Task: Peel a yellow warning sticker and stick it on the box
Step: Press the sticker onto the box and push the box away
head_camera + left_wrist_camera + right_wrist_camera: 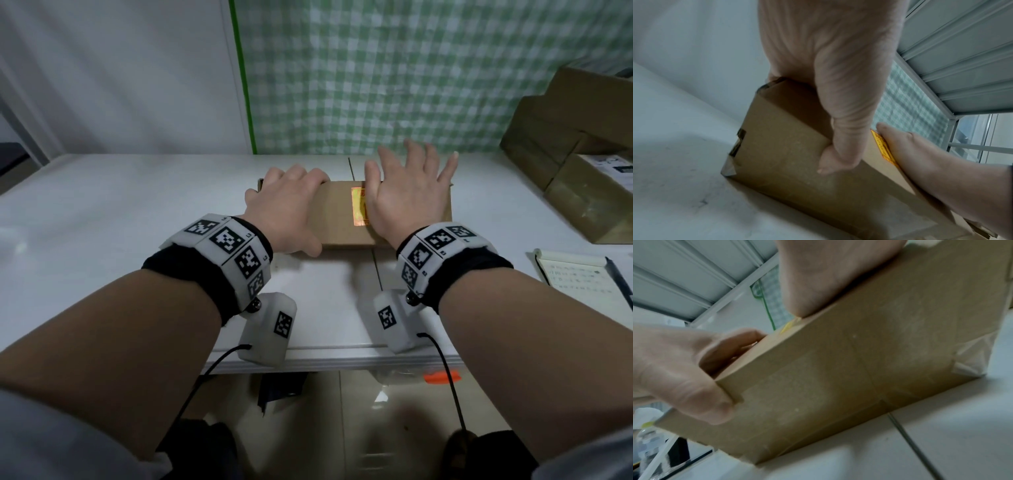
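Observation:
A flat brown cardboard box (337, 219) lies on the white table (137, 212) in the head view. The yellow warning sticker (357, 205) lies on its top face, and my right hand hides its right part. My left hand (294, 209) grips the box's left end, fingers curled over the far edge and thumb on the near side. My right hand (411, 181) lies flat with fingers spread, its palm pressing on the box top and the sticker's edge. The left wrist view shows my thumb (838, 146) on the box (787, 170) beside the sticker (882, 146). The right wrist view shows the palm on the box (859, 361).
Several larger cardboard boxes (565, 144) are stacked at the table's right. An open notebook (579, 277) with a pen lies at the near right. A green checked curtain (411, 68) hangs behind the table. The table's front edge runs just under my wrists.

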Demonstrator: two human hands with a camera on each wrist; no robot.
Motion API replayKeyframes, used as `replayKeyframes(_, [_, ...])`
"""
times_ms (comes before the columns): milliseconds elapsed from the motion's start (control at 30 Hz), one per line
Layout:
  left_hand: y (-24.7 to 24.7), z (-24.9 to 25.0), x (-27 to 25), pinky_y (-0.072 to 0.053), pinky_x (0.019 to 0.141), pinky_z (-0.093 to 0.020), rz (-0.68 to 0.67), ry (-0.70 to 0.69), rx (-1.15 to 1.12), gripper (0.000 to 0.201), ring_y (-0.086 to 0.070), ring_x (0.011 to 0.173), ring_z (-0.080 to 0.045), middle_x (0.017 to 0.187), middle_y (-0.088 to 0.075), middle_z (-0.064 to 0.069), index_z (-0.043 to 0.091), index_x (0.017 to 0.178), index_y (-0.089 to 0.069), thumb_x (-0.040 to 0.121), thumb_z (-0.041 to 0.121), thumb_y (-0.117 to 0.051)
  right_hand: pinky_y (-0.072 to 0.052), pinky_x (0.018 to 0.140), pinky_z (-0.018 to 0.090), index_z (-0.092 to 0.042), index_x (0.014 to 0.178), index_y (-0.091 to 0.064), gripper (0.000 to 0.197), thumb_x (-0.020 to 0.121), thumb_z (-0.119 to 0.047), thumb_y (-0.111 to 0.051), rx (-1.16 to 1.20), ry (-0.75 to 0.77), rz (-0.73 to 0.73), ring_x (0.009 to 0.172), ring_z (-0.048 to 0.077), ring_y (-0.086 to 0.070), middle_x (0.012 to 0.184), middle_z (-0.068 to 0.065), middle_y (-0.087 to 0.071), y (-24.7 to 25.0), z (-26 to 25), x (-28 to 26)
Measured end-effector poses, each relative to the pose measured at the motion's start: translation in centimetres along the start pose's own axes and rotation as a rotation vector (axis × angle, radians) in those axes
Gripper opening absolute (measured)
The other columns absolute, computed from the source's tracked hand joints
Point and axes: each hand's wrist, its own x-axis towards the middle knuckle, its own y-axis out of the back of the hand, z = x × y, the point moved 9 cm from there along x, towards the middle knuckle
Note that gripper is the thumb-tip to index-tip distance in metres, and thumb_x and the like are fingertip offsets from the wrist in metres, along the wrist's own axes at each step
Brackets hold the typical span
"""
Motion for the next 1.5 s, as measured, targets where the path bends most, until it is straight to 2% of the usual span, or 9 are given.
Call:
replayKeyframes(333, [-0.1,0.0,0.3,-0.036,0.082,-0.045,-0.004,-0.009,0.009,0.088,-0.034,0.113,-0.025,0.114,-0.039,0.004,0.031,0.127,-0.033,0.05,0.034,-0.078,0.001,0.114,0.059,-0.024,0.137,-0.045,0.057,0.094,-0.046,-0.013,-0.014,-0.155,-0.02,0.142,0.035,-0.018,0.151,0.015,-0.031,-0.5,1.0,0.2])
replayKeyframes(733, [-0.2,0.2,-0.1,-0.037,0.082,-0.045,0.023,-0.016,0.025,0.089,-0.033,0.114,-0.026,0.119,-0.039,0.003,0.03,0.127,-0.033,0.05,0.035,-0.077,0.002,0.115,0.056,-0.026,0.135,-0.047,0.057,0.094,-0.052,-0.016,-0.039,-0.028,-0.02,0.141,0.032,-0.02,0.149,0.012,-0.035,-0.6,-1.5,-0.5])
replayKeyframes(966, [0.0,0.3,-0.8,-0.038,0.082,-0.045,0.047,-0.022,0.007,0.088,-0.033,0.112,-0.024,0.117,-0.038,0.004,0.031,0.127,-0.034,0.05,0.035,-0.078,-0.008,0.114,0.056,-0.022,0.132,-0.047,0.051,0.096,-0.041,-0.015,-0.026,0.034,-0.053,0.137,0.033,-0.027,0.143,0.014,-0.041,0.2,-0.7,-1.1])
replayKeyframes(1100, [0.1,0.5,-1.2,-0.039,0.076,-0.042,0.063,-0.029,-0.005,0.088,-0.033,0.113,-0.024,0.118,-0.039,0.003,0.03,0.127,-0.035,0.051,0.034,-0.079,-0.018,0.108,0.059,-0.024,0.136,-0.039,0.055,0.093,-0.049,-0.015,0.054,-0.15,-0.141,0.131,0.038,-0.03,0.146,0.015,-0.034,0.8,2.5,-2.2])
replayKeyframes(1200, [-0.1,0.5,-1.6,-0.043,0.079,-0.043,0.063,-0.025,-0.021,0.094,-0.03,0.116,-0.024,0.121,-0.036,0.002,0.032,0.128,-0.034,0.049,0.04,-0.083,-0.033,0.093,0.048,-0.021,0.143,-0.028,0.067,0.088,-0.059,-0.025,0.302,-0.386,-0.273,0.126,0.041,-0.036,0.146,0.017,-0.027,0.7,5.1,-3.2])
replayKeyframes(1266, [0.1,0.0,-2.0,-0.044,0.087,-0.043,0.08,-0.001,-0.084,0.095,-0.026,0.119,-0.025,0.126,-0.032,-0.001,0.033,0.13,-0.035,0.049,0.038,-0.083,-0.035,0.086,0.043,-0.02,0.144,-0.026,0.076,0.083,-0.064,-0.036,0.436,-0.445,-0.313,0.121,0.04,-0.043,0.143,0.017,-0.029,0.8,5.8,-3.4])
replayKeyframes(1366, [1.3,-1.2,-2.1,-0.039,0.094,-0.04,0.15,0.047,-0.139,0.089,-0.027,0.118,-0.028,0.127,-0.032,-0.007,0.029,0.133,-0.036,0.055,0.03,-0.079,-0.038,0.099,0.04,-0.025,0.143,-0.027,0.093,0.068,-0.07,-0.059,0.56,-0.299,-0.302,0.125,0.034,-0.044,0.146,0.012,-0.024,1.6,4.7,-2.9])
replayKeyframes(1433, [2.1,-2.0,-1.6,-0.035,0.096,-0.039,0.137,0.077,-0.151,0.087,-0.029,0.118,-0.03,0.125,-0.037,-0.008,0.025,0.134,-0.036,0.057,0.033,-0.076,-0.034,0.109,0.046,-0.031,0.144,-0.025,0.106,0.056,-0.065,-0.074,0.475,-0.122,-0.347,0.134,0.033,-0.033,0.152,0.009,-0.014,1.8,3.1,-2.4])
replayKeyframes(1500, [2.7,-2.4,-0.5,-0.035,0.098,-0.039,0.096,0.081,-0.135,0.088,-0.034,0.118,-0.031,0.123,-0.041,-0.007,0.024,0.135,-0.037,0.057,0.038,-0.075,-0.032,0.108,0.051,-0.035,0.145,-0.02,0.112,0.054,-0.051,-0.083,0.303,-0.002,-0.406,0.14,0.034,-0.018,0.158,0.005,-0.002,1.4,2.0,-1.6])
